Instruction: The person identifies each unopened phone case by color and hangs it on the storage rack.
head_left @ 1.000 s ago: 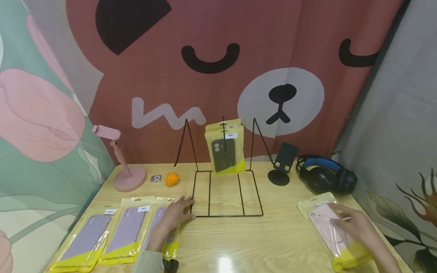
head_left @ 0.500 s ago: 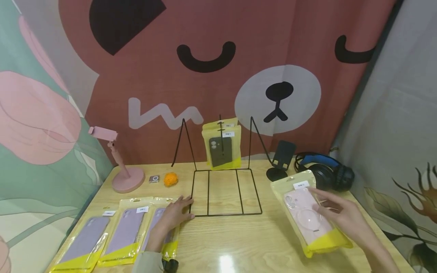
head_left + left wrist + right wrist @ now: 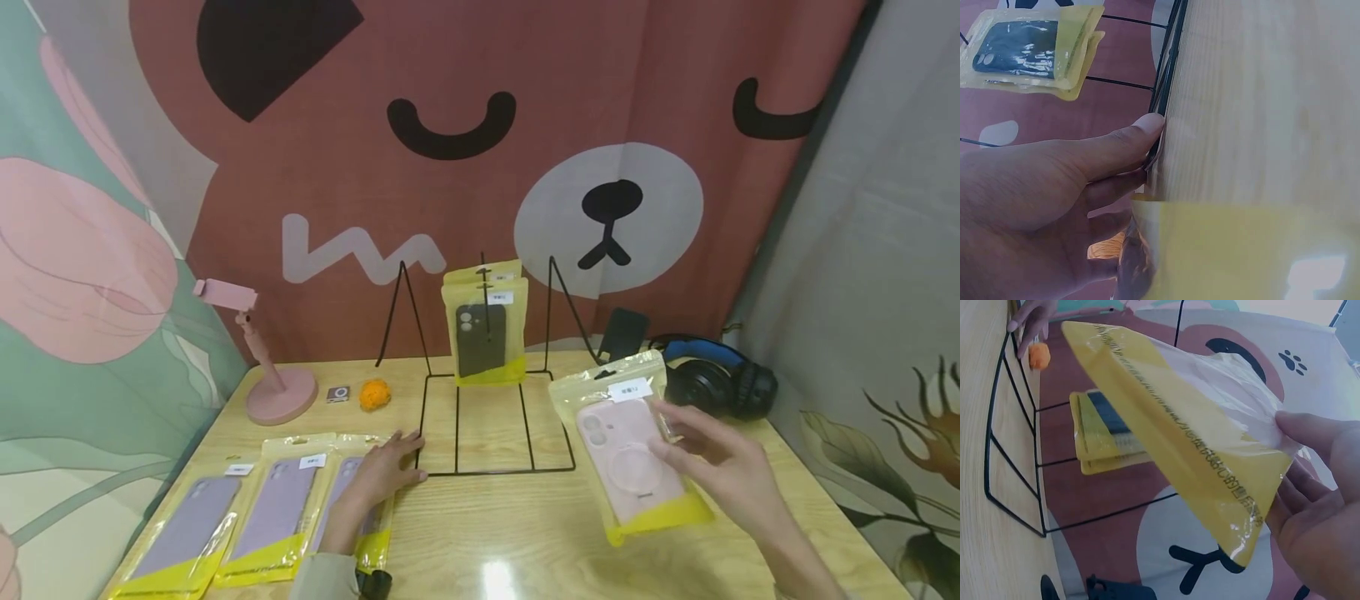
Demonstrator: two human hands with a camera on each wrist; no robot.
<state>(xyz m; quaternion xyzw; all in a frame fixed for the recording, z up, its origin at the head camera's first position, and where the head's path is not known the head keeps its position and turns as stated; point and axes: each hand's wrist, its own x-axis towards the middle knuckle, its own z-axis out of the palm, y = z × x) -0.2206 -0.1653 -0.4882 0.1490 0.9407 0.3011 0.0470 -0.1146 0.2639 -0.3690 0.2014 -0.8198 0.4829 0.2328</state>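
A clear-and-yellow pouch with a pink phone case (image 3: 626, 454) is held by its right edge in my right hand (image 3: 720, 458), raised above the table and tilted. The right wrist view shows my thumb on one side of this pouch (image 3: 1191, 431) and fingers on the other. My left hand (image 3: 386, 471) holds the front left corner of a black wire display rack (image 3: 498, 473), thumb and fingers at its wires. In the left wrist view, the thumb of my left hand (image 3: 1085, 181) touches the wire. Bagged dark phone cases (image 3: 483, 333) hang on the rack's middle hook.
Several bagged purple phone cases (image 3: 273, 508) lie at the left, partly under my left forearm. Behind them are a pink stand (image 3: 281, 396), a small music player (image 3: 338, 394) and an orange ball (image 3: 374, 394). A black phone stand (image 3: 624, 333) and headphones (image 3: 723, 383) stand back right.
My right hand has lifted the bagged pink phone case off the table's right side and carried it left towards the rack, turning it more upright. My left hand has stayed at the rack's corner.
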